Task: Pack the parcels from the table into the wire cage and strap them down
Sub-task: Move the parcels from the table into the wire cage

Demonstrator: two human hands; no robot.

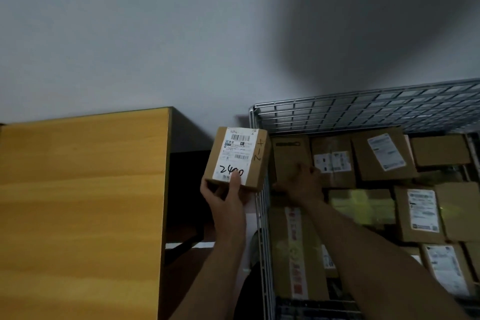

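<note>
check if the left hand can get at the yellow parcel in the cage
Probably not yet: the left hand is full, gripping the labelled box outside the cage's wire side, and the right arm lies across the way to the yellow parcel.

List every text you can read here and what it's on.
"24", further digits partly under the thumb: handwritten on the label of the box in the left hand.
"2-X" or "Z-X": handwritten on that box's cardboard.
Printed labels on the parcels in the cage: too blurred.

Open top over the wire cage (363, 109), parcels (384, 153) close-packed inside, a dark narrow gap between cage and table (78, 202)
</note>
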